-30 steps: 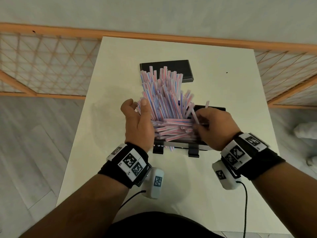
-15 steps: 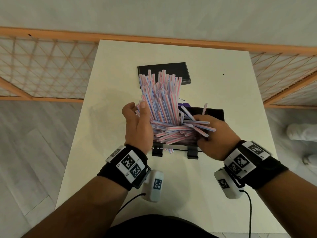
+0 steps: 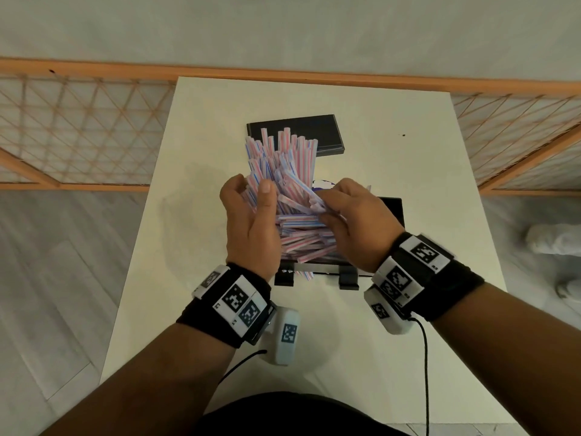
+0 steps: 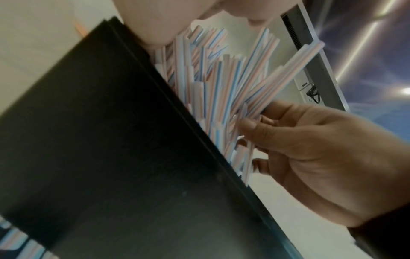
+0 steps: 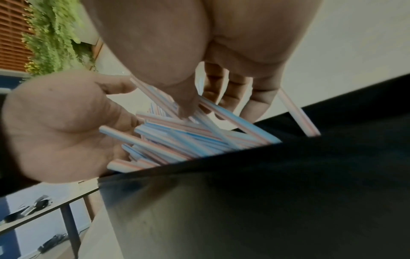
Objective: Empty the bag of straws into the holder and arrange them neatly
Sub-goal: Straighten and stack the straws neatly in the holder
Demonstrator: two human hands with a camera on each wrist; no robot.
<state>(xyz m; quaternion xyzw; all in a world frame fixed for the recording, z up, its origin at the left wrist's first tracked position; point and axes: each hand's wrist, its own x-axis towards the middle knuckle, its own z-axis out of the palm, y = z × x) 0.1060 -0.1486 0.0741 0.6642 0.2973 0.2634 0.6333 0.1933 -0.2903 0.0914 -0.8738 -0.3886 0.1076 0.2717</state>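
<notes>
Your left hand (image 3: 251, 228) cups the leaning straws (image 3: 279, 165), thumb and fingers curled round the bundle, whose long axis runs toward 12 o'clock over the black holder (image 3: 391, 209). A second layer lies crosswise, pointing 3 to 9 o'clock, just below. Your right hand (image 3: 355, 225) pinches several angled straws at 3 o'clock of the bundle and is nearer those strays.
</notes>
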